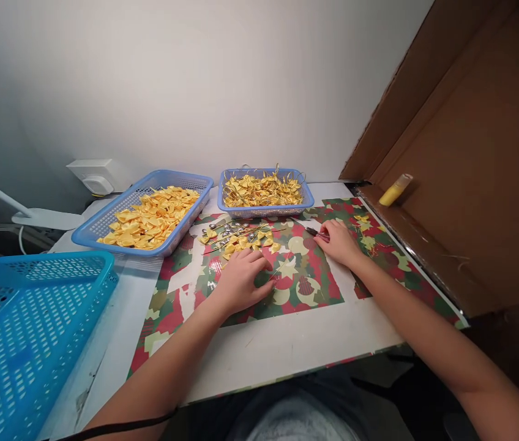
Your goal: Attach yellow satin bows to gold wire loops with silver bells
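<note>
My left hand [243,282] rests low over the patterned sheet, palm down, its fingers curved and the thumb spread apart from them. Just ahead of it lie several yellow ribbon bows [236,244]. A thin gold strand [282,264] runs over the sheet by the left thumb; I cannot tell whether it touches. At the right, my right hand [338,241] is closed round a small dark-tipped tool [315,233], whose exact kind is unclear. Beyond the bows are shiny silver pieces [228,229] with thin stems.
A blue basket [168,248] of yellow bows stands back left. Another basket [266,212] holds bows with gold ties. A turquoise basket [57,318] is at near left. Cardboard [470,184] walls the right side, with a yellow tube [393,191] beside it.
</note>
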The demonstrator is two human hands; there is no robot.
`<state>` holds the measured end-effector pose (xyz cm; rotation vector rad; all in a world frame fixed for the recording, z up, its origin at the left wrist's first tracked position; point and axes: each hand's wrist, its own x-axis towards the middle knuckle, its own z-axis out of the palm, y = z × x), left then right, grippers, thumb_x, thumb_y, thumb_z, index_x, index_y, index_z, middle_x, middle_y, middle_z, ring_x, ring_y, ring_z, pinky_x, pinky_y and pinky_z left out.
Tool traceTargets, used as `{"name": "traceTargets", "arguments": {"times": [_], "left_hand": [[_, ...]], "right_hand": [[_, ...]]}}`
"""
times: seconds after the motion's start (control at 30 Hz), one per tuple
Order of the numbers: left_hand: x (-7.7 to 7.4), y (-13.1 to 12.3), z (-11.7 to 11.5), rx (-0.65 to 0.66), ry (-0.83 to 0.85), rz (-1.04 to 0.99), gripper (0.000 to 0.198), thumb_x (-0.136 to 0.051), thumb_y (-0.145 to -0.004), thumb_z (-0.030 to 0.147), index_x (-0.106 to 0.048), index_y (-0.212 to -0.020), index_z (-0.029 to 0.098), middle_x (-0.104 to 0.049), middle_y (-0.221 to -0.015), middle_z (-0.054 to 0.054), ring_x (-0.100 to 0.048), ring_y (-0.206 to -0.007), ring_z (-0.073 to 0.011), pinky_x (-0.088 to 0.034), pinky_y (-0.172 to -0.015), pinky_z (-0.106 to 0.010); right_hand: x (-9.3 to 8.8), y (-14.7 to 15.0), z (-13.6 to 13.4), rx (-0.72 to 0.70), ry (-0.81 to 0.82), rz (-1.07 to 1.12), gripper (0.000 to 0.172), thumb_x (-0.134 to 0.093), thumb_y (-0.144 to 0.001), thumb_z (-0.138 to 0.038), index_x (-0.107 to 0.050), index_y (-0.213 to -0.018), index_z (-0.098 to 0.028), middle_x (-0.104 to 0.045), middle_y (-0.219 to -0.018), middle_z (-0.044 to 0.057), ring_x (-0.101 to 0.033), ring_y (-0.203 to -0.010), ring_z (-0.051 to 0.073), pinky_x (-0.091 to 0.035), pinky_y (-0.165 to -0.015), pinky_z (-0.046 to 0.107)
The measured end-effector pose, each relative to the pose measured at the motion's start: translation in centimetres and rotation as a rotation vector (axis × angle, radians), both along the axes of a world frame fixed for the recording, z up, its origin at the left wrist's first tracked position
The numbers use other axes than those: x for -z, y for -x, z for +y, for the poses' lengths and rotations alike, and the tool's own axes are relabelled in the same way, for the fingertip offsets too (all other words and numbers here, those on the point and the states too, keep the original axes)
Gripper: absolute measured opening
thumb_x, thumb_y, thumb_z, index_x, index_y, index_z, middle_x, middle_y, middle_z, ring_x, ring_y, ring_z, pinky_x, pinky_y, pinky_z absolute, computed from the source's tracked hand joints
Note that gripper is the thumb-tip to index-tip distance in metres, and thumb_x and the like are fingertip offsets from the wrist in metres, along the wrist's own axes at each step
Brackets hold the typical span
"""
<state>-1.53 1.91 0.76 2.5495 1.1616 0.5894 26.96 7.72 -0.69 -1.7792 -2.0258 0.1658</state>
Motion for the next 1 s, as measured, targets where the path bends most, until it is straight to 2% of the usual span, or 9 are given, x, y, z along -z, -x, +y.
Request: {"name": "traceTargets", "arguments": {"times": [0.1, 0.23, 0.43, 0.57, 0.7, 0.77, 0.83, 0.9, 1.0], "left_hand": [[0.2, 0.0, 0.0, -0.027, -0.025, -0.030, 0.016, -0.056, -0.085, 0.033, -0.061, -0.083, 0.018, -0.063, -0.085, -0.006, -0.053, -0.081, -0.0223, -0.040, -0.074, -0.037], [0.4, 0.1, 0.1, -0.058, -0.057, -0.072, 0.011, -0.057, -0.084, 0.028, -0.062, -0.084, 0.018, -0.064, -0.086, -0.007, -0.053, -0.082, -0.0228, -0.041, -0.073, -0.037], [1.5, -0.1, 0.0, -0.030, -0.051, -0.150, 0.007, -0.057, -0.085, 0.024, -0.062, -0.085, 0.019, -0.066, -0.090, -0.007, -0.054, -0.084, -0.0231, -0.044, -0.075, -0.037], [1.7, -0.6, -0.1, -0.076, 0.002, -0.386, 0.015, -0.057, -0.087, 0.023, -0.061, -0.101, 0.019, -0.066, -0.105, -0.009, -0.058, -0.101, -0.0244, -0.046, -0.086, -0.038], [1.0, -1.6, -0.4, -0.080, 0.287, -0.666, 0.032, -0.060, -0.087, 0.029, -0.056, -0.118, 0.021, -0.062, -0.122, -0.010, -0.056, -0.110, -0.0230, -0.044, -0.093, -0.037], [0.8, -2.2, -0.6, -0.029, 0.560, -0.805, 0.022, -0.059, -0.087, 0.034, -0.060, -0.103, 0.019, -0.066, -0.096, -0.007, -0.059, -0.089, -0.0190, -0.046, -0.079, -0.032], [0.8, -2.5, -0.8, -0.001, 0.763, -0.912, 0.026, -0.053, -0.090, 0.041, -0.054, -0.077, 0.019, -0.052, -0.066, 0.001, -0.047, -0.061, -0.0127, -0.040, -0.058, -0.026], [0.8, -2.7, -1.0, -0.010, 0.833, -0.969, 0.036, -0.044, -0.091, 0.044, -0.039, -0.064, 0.021, -0.034, -0.056, 0.006, -0.030, -0.049, -0.0093, -0.027, -0.048, -0.024], [0.8, -2.6, -1.1, -0.042, 0.851, -1.022, 0.035, -0.042, -0.090, 0.043, -0.032, -0.064, 0.022, -0.025, -0.057, 0.008, -0.020, -0.049, -0.0084, -0.020, -0.046, -0.023]], "right_hand": [[-0.9, 1.3, 0.1, -0.177, 0.006, -0.062, 0.008, -0.059, -0.084, -0.024, -0.061, -0.092, -0.021, -0.061, -0.107, 0.012, -0.050, -0.104, 0.030, -0.039, -0.089, 0.043], [-1.5, 3.6, 0.7, -0.435, 0.102, -0.121, 0.005, -0.067, -0.083, -0.024, -0.065, -0.087, -0.023, -0.065, -0.103, 0.006, -0.052, -0.103, 0.026, -0.036, -0.093, 0.041], [-1.2, 4.2, 1.8, -0.529, 0.175, -0.122, 0.014, -0.059, -0.088, -0.018, -0.059, -0.074, -0.020, -0.065, -0.086, 0.006, -0.054, -0.090, 0.024, -0.037, -0.079, 0.036], [-2.6, 4.3, 0.3, -0.553, 0.120, -0.062, 0.015, -0.052, -0.094, -0.023, -0.054, -0.079, -0.020, -0.062, -0.088, 0.006, -0.052, -0.088, 0.022, -0.038, -0.081, 0.035], [-4.8, 5.4, -2.2, -0.629, 0.058, 0.054, 0.020, -0.047, -0.098, -0.029, -0.052, -0.081, -0.021, -0.060, -0.088, 0.004, -0.051, -0.088, 0.021, -0.040, -0.082, 0.035], [-5.3, 6.2, -3.3, -0.673, 0.027, 0.131, 0.018, -0.047, -0.097, -0.027, -0.051, -0.081, -0.021, -0.059, -0.088, 0.005, -0.051, -0.088, 0.021, -0.040, -0.082, 0.036], [-5.1, 6.9, -3.9, -0.689, 0.004, 0.201, 0.017, -0.047, -0.097, -0.025, -0.052, -0.081, -0.021, -0.060, -0.088, 0.005, -0.052, -0.086, 0.021, -0.041, -0.080, 0.036], [-4.3, 7.3, -4.2, -0.669, -0.038, 0.299, 0.014, -0.050, -0.095, -0.024, -0.054, -0.082, -0.021, -0.061, -0.087, 0.005, -0.054, -0.085, 0.020, -0.043, -0.078, 0.035], [-2.8, 7.5, -4.4, -0.616, -0.119, 0.458, 0.006, -0.061, -0.089, -0.027, -0.059, -0.090, -0.021, -0.062, -0.089, 0.005, -0.056, -0.084, 0.020, -0.046, -0.075, 0.035]]}}
